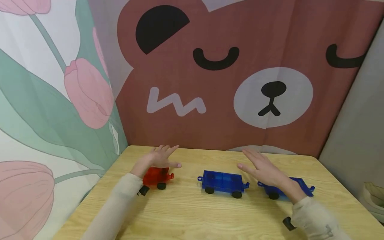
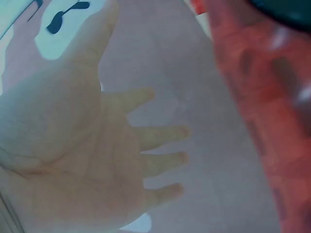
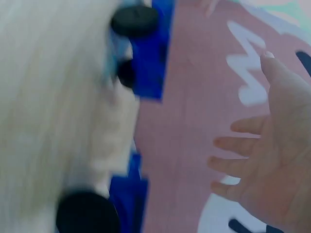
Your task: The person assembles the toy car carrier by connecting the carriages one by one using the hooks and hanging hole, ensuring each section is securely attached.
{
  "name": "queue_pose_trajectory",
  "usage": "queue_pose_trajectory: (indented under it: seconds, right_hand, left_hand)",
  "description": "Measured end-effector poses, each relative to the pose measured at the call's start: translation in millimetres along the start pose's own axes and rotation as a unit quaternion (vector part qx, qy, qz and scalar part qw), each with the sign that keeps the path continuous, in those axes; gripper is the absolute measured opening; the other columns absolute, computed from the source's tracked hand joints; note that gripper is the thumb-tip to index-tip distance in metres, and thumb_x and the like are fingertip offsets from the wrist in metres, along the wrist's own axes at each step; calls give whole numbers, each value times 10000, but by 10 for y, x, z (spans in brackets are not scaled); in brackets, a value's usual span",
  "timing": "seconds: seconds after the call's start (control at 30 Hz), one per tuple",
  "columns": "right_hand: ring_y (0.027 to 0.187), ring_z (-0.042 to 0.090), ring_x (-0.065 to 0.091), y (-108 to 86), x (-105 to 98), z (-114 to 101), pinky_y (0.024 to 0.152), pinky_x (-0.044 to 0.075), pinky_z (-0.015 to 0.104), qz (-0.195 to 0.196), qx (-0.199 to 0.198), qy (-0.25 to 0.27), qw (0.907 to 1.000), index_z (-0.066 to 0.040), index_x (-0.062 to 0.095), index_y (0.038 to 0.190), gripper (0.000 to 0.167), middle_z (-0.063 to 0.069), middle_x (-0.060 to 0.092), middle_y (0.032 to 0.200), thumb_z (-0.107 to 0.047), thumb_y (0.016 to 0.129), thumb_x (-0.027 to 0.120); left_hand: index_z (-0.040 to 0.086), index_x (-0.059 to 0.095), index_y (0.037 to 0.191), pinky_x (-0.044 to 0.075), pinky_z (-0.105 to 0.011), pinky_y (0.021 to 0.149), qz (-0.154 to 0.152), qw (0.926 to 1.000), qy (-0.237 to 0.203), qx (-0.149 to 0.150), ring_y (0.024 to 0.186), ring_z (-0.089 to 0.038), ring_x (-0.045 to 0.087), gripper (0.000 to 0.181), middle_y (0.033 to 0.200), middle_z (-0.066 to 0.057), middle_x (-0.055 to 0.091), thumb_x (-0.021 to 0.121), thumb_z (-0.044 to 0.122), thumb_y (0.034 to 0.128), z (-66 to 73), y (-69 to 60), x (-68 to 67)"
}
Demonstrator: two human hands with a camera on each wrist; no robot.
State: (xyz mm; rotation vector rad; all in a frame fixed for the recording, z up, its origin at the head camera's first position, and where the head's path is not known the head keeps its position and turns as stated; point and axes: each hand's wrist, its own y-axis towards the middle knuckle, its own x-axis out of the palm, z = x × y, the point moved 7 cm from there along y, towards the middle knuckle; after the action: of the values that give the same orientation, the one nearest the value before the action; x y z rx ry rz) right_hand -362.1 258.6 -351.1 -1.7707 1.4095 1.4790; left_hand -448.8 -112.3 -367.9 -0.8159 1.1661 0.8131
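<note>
Above a red see-through toy wagon (image 1: pixel 156 177) at the table's left, my left hand (image 1: pixel 162 157) is held with fingers spread and holds nothing. In the left wrist view the palm of the left hand (image 2: pixel 82 141) shows, the red wagon (image 2: pixel 272 97) close at the right edge. A blue toy wagon (image 1: pixel 222 181) with black wheels stands mid-table, hooks at both ends. My right hand (image 1: pixel 265 169) hovers over a second blue wagon (image 1: pixel 301 186), partly hiding it. Its fingers are straight, and the right wrist view shows that hand (image 3: pixel 277 160) apart from the blue wagons (image 3: pixel 150 53).
The wagons stand in a row, with gaps between them, on a light wood table (image 1: pixel 210 216). Behind it hangs a bear-print cloth (image 1: pixel 222 86); a tulip-print cloth (image 1: pixel 45 100) hangs at the left. Something beige (image 1: pixel 373 196) lies beyond the table's right edge.
</note>
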Motion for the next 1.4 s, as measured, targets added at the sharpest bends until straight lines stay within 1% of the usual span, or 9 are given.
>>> queue_pose_trajectory:
  seconds: [0.17, 0.33, 0.43, 0.53, 0.63, 0.73, 0.9, 1.13, 1.4]
  right_hand:
    - [1438, 403, 337, 53, 257, -281, 1083, 289, 660, -111, -274, 177, 9994, -119, 361, 1589, 815, 135, 367, 1588, -648, 988, 512]
    - [1425, 359, 378, 82, 401, -431, 1086, 325, 622, -390, -415, 151, 9983, -139, 414, 1566, 817, 107, 411, 1563, -672, 960, 541]
    - [1427, 355, 375, 89, 455, -443, 1092, 322, 610, -622, -384, 123, 9972, -131, 426, 1559, 835, 116, 406, 1565, -686, 947, 549]
    - [1429, 348, 372, 86, 514, -421, 1097, 327, 591, -902, -291, 56, 9955, -126, 421, 1561, 866, 124, 397, 1570, -711, 933, 543]
    - [1427, 353, 375, 65, 560, -401, 1098, 331, 579, -1153, -213, 4, 9931, -102, 414, 1560, 887, 139, 395, 1569, -713, 931, 547]
    - [1422, 367, 378, 44, 579, -395, 1096, 332, 583, -1277, -158, 11, 9917, -73, 413, 1554, 891, 153, 397, 1565, -689, 932, 575]
    - [1402, 374, 408, 9, 590, -393, 1074, 359, 586, -1410, -163, 50, 9899, -56, 428, 1544, 877, 162, 422, 1546, -651, 929, 620]
    - [1379, 385, 429, 6, 672, -383, 1033, 411, 573, -1517, -453, -55, 9874, -87, 441, 1544, 765, 193, 410, 1540, -561, 972, 624]
    - [1292, 388, 507, -40, 699, -385, 961, 469, 569, -1198, -678, 105, 9904, -141, 551, 1482, 592, 183, 492, 1457, -394, 968, 703]
  left_hand:
    - [203, 288, 1625, 127, -686, 1127, 141, 9995, -190, 210, 1476, -449, 202, 919, 1620, -157, 299, 563, 719, 916, 59, -268, -143]
    - [164, 371, 1591, 139, -704, 1111, 421, 9976, -303, 449, 1444, -452, 269, 852, 1585, -170, 359, 538, 694, 946, 64, -482, -84]
    - [154, 357, 1595, 159, -696, 1110, 173, 9984, -287, 447, 1435, -464, 279, 912, 1577, -197, 354, 601, 700, 907, 26, -570, 48]
    - [180, 303, 1617, 221, -661, 1111, -314, 9987, -347, 223, 1437, -430, 304, 1003, 1586, -186, 336, 730, 651, 842, -52, -618, 199]
    - [151, 293, 1616, 295, -594, 1107, -742, 9963, -420, 56, 1436, -381, 336, 1079, 1578, -159, 360, 848, 548, 781, -109, -619, 313]
    - [80, 336, 1585, 348, -511, 1099, -957, 9944, -441, -12, 1412, -329, 384, 1094, 1532, -129, 429, 919, 448, 736, -122, -585, 361]
    - [29, 466, 1463, 413, -448, 1043, -925, 9955, -222, -25, 1269, -274, 502, 954, 1359, -71, 550, 960, 340, 709, -103, -469, 347]
    - [90, 550, 1308, 445, -431, 992, -910, 9957, 133, -73, 1110, -217, 540, 778, 1174, 5, 581, 970, 325, 696, -110, -353, 326]
    - [135, 567, 1242, 462, -408, 936, -935, 9955, 108, 83, 1029, -176, 533, 721, 1112, 49, 569, 975, 340, 684, -76, -305, 351]
